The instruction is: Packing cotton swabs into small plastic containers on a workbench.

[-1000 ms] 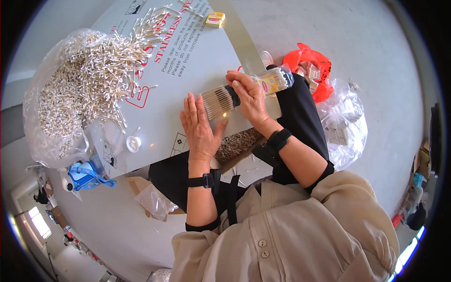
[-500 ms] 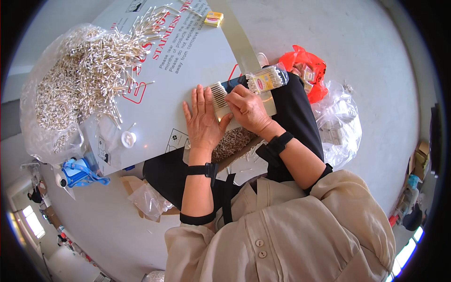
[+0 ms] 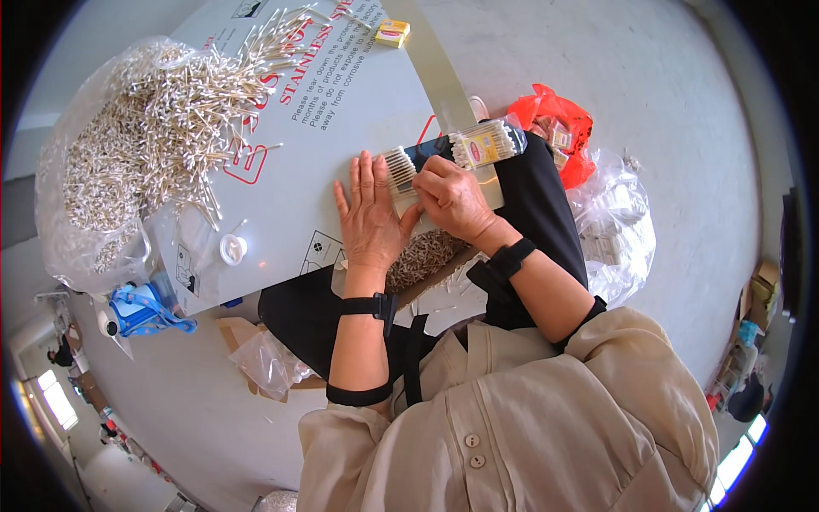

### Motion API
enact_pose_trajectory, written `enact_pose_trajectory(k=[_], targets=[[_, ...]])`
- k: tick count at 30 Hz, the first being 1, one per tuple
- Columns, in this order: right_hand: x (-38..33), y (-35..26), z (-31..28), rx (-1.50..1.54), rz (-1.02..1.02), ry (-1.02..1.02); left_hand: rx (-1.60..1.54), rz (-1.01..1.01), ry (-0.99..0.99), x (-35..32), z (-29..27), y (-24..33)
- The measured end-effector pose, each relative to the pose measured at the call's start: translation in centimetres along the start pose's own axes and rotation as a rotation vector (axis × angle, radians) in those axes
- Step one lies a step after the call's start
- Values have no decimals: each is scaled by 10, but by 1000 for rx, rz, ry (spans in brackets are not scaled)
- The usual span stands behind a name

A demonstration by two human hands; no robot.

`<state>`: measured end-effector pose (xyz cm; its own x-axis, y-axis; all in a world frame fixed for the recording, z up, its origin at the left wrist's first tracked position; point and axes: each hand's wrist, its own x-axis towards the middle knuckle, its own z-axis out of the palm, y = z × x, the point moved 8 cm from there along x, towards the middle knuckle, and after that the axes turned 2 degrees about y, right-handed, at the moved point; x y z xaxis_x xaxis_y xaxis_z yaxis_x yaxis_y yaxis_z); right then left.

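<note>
A clear packet of cotton swabs with a yellow label lies across the edge of a big white cardboard sheet. My right hand grips the packet's open end, where a bundle of swab tips sticks out. My left hand is flat with fingers spread, its palm pressed against those tips. Both wrists wear black bands.
A large heap of loose cotton swabs spills from a clear plastic bag over the sheet's far left. More swabs lie in my lap. A white lid, a small yellow box, a red bag and clear bags sit around.
The packet has swung from upright between my hands down onto the sheet's edge. My left hand came flat against the swab tips.
</note>
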<state>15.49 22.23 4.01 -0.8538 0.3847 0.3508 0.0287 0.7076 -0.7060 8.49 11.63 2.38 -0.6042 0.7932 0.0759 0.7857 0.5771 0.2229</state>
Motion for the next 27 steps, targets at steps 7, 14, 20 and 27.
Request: enact_pose_trajectory(k=[7,14,20,27], targets=[[2,3,-5,62,54,113,-38,-10,-1,0,2,-1],[1,3,-3,19,45,83,-2,-2,13,1,0,0],[2,3,0,21,39,61,11,-6,-3,1,1,0],[4,5,-3,9,93,96,8,-2,15,1,1,0]])
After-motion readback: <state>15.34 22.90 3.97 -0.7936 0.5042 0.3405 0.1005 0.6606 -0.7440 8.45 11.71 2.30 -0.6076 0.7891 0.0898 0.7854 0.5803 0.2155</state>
